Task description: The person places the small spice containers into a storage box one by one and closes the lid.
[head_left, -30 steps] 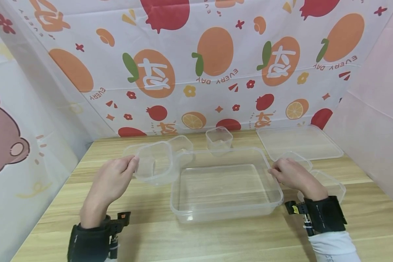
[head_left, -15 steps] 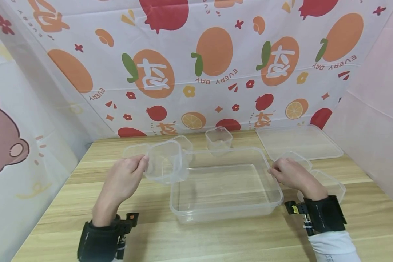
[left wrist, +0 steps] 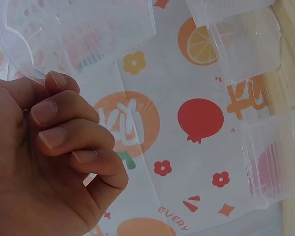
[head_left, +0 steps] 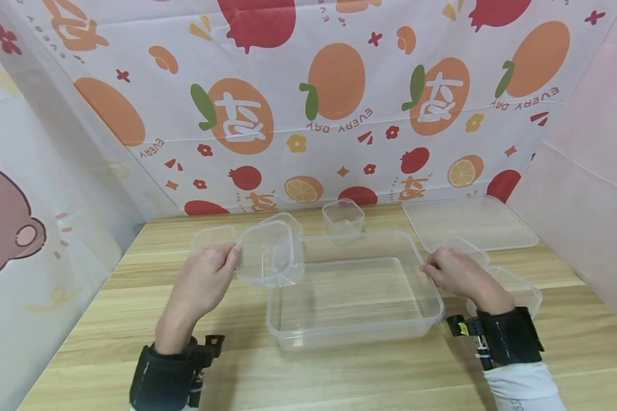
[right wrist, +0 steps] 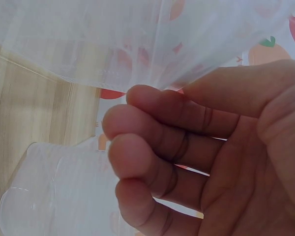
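Note:
My left hand (head_left: 203, 279) pinches the rim of a small clear plastic food container (head_left: 267, 254) between thumb and forefinger. This container is raised and tilted, its open mouth towards the head camera, and overlaps the left end of a large clear plastic box (head_left: 357, 334). In the left wrist view the small container (left wrist: 83, 37) hangs above the curled fingers (left wrist: 83, 118). The large box stands on the table without a lid. My right hand (head_left: 455, 274) pinches its right rim; in the right wrist view, thumb and forefinger meet at the wall of the box (right wrist: 103, 44).
A small clear cup (head_left: 343, 217) stands behind the large box. More clear containers lie at the back left (head_left: 213, 235) and behind the right hand (head_left: 516, 291). A large flat clear lid (head_left: 470, 222) lies at the back right, near the fruit-print curtain (head_left: 339, 142).
My left hand has moved right with the small container, bringing it from left of the large box to over its left end. The right hand has stayed at the box's rim.

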The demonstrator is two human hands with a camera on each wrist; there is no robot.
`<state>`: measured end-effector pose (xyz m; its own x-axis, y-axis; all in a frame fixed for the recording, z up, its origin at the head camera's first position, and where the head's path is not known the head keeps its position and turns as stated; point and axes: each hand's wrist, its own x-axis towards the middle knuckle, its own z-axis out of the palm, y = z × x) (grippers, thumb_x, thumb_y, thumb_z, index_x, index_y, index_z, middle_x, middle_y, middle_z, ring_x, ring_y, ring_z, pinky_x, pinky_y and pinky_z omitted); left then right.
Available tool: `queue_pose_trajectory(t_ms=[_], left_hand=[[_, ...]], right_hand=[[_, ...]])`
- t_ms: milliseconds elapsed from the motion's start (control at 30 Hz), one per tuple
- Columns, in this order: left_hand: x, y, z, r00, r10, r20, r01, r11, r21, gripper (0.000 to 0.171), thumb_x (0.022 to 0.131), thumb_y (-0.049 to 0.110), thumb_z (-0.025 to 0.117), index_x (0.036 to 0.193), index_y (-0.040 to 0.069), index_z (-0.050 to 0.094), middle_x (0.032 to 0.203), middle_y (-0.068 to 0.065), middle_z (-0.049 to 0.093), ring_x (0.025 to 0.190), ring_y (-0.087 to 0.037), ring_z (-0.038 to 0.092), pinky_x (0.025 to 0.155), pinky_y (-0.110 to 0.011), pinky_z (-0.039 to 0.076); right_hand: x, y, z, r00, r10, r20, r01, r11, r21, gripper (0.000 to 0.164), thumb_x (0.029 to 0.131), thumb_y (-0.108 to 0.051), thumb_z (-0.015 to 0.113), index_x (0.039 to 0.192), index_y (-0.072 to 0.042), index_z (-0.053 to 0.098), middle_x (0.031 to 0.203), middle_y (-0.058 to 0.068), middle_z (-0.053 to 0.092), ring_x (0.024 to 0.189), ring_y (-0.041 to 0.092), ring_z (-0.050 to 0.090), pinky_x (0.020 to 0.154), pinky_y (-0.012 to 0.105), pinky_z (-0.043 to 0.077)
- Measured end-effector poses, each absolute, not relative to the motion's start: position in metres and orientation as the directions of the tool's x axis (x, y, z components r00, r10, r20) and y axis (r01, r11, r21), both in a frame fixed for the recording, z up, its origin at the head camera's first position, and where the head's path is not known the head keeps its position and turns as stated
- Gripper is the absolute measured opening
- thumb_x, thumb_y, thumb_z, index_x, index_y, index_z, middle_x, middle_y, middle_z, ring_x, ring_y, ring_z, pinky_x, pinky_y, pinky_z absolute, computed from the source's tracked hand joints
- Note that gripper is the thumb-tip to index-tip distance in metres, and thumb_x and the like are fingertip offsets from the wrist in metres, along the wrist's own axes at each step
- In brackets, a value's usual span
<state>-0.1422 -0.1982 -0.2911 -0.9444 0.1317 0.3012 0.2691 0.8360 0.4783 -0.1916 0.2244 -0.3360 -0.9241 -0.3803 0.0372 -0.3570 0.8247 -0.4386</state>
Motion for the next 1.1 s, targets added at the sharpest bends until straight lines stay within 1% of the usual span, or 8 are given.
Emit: queue_pose_trajectory(t_ms=[167,333,400,567,667,833,1100], left_hand=[[-0.145,-0.194,-0.293,-0.944,0.137,0.302,0.270,0.846,0.460,0.039,0.110,0.023,0.044,0.075,0.011,0.056,0.059,0.001,0.036,0.054,-0.017,0.035,0.053,-0.033,0.030],[-0.148,-0.188,-0.294,-0.945,0.153,0.290,0.278,0.844,0.460,0.037,0.110,0.024,0.044,0.076,0.011,0.055,0.059,0.001,0.036,0.054,-0.017,0.035,0.054,-0.033,0.030],[-0.150,-0.185,-0.295,-0.940,0.160,0.300,0.289,0.842,0.456,0.036,0.109,0.021,0.045,0.076,0.011,0.056,0.059,0.001,0.035,0.054,-0.017,0.035,0.054,-0.033,0.030],[-0.154,-0.177,-0.296,-0.925,0.183,0.334,0.322,0.844,0.429,0.038,0.107,0.016,0.047,0.069,0.012,0.050,0.057,0.002,0.035,0.054,-0.017,0.035,0.055,-0.033,0.030],[-0.156,-0.173,-0.297,-0.923,0.186,0.337,0.326,0.843,0.427,0.040,0.107,0.016,0.047,0.067,0.012,0.047,0.056,0.002,0.034,0.052,-0.017,0.034,0.054,-0.033,0.029],[-0.157,-0.168,-0.297,-0.931,0.189,0.311,0.318,0.839,0.443,0.040,0.107,0.016,0.047,0.067,0.012,0.046,0.057,0.002,0.034,0.052,-0.016,0.033,0.053,-0.033,0.029],[-0.165,-0.158,-0.296,-0.938,0.204,0.280,0.318,0.825,0.466,0.040,0.107,0.016,0.046,0.067,0.012,0.047,0.058,0.002,0.034,0.051,-0.017,0.035,0.052,-0.033,0.030]], right_hand=[[-0.192,0.225,-0.336,-0.925,-0.378,0.041,-0.357,0.824,-0.439,0.021,0.097,-0.005,0.065,0.077,-0.001,0.068,0.059,-0.002,0.043,0.053,0.013,0.040,0.052,0.028,0.033],[-0.192,0.225,-0.336,-0.924,-0.380,0.037,-0.356,0.823,-0.443,0.022,0.098,-0.005,0.064,0.077,-0.001,0.068,0.059,-0.002,0.042,0.053,0.013,0.040,0.052,0.028,0.033],[-0.192,0.225,-0.336,-0.923,-0.383,0.038,-0.359,0.821,-0.444,0.022,0.098,-0.005,0.064,0.076,-0.001,0.068,0.059,-0.002,0.042,0.053,0.013,0.040,0.052,0.028,0.033],[-0.193,0.226,-0.336,-0.921,-0.387,0.040,-0.363,0.818,-0.446,0.024,0.098,-0.005,0.064,0.075,-0.002,0.067,0.059,-0.003,0.042,0.052,0.012,0.039,0.052,0.028,0.033],[-0.193,0.226,-0.336,-0.921,-0.388,0.037,-0.362,0.817,-0.449,0.024,0.098,-0.005,0.064,0.074,-0.003,0.067,0.058,-0.003,0.041,0.052,0.012,0.039,0.052,0.028,0.033],[-0.193,0.226,-0.336,-0.924,-0.381,0.031,-0.353,0.822,-0.447,0.023,0.098,-0.006,0.064,0.076,-0.002,0.067,0.059,-0.003,0.042,0.052,0.013,0.040,0.052,0.028,0.033],[-0.193,0.226,-0.336,-0.925,-0.378,0.028,-0.350,0.821,-0.451,0.021,0.098,-0.007,0.064,0.079,0.000,0.069,0.060,-0.002,0.044,0.053,0.013,0.041,0.052,0.028,0.034]])
